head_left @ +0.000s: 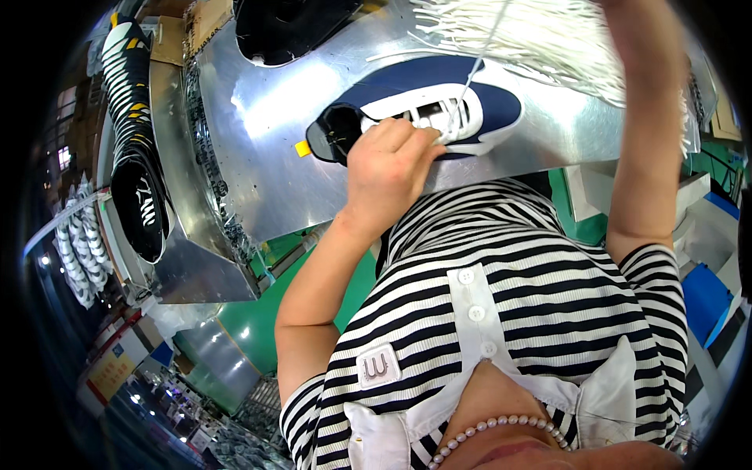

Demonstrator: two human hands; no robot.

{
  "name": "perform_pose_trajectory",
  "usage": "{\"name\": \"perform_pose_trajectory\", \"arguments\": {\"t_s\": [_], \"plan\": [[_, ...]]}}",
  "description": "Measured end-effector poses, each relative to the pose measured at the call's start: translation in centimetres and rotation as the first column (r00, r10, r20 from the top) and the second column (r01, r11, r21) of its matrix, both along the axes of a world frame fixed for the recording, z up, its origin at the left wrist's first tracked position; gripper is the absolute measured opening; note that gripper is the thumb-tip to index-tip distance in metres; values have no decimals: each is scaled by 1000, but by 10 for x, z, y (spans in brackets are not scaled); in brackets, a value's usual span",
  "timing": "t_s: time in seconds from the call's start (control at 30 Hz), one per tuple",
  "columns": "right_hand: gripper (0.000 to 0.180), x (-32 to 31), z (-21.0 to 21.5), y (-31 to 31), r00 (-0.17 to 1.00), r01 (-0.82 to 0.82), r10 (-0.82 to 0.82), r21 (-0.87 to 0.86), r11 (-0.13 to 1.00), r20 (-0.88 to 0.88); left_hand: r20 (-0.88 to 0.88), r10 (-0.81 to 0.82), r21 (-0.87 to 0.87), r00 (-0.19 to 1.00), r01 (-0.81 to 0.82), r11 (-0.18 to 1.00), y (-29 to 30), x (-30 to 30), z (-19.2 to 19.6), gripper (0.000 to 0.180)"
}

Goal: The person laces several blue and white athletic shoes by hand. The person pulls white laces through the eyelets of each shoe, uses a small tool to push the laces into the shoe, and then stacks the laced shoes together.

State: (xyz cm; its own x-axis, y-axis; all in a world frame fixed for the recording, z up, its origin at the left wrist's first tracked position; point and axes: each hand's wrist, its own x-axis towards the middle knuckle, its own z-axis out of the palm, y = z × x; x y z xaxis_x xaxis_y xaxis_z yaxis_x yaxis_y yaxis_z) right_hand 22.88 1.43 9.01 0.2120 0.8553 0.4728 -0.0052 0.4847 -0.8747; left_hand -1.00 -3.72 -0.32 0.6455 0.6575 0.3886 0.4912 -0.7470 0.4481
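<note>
A navy and white shoe upper [501, 106] lies on its side on the metal tabletop [270, 168], its dark heel opening toward the left and a yellow tab sticking out there. My left hand [392, 160] is closed on it beside the lace holes, fingers bent over the white part. A white shoelace [475, 69] runs through the holes, and one length rises taut past the top edge of the picture. My right hand [638, 23] is raised at the upper right, smeared by motion and partly cut off. Its fingers cannot be made out.
Loose white shoelaces [540, 43] are heaped at the table's far right. A black shoe piece [290, 27] lies at the far edge. Left of the table, a long nested stack of dark shoe uppers [131, 117] rests along a metal ledge [176, 157].
</note>
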Motion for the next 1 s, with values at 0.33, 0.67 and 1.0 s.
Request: {"name": "perform_pose_trajectory", "arguments": {"t_s": [0.33,0.67,1.0], "plan": [[14,-36,-103,-38,886,-419,452,-602,680,-105,-21,393,-604,919,-325,728,3,-5,17,64],[16,-55,-113,-21,895,-244,403,-547,801,191,72,519,-458,852,-434,776,9,5,-9,52],[19,-42,-91,-53,805,-17,346,-563,826,483,184,613,-476,768,-476,740,8,11,-23,45]]}}
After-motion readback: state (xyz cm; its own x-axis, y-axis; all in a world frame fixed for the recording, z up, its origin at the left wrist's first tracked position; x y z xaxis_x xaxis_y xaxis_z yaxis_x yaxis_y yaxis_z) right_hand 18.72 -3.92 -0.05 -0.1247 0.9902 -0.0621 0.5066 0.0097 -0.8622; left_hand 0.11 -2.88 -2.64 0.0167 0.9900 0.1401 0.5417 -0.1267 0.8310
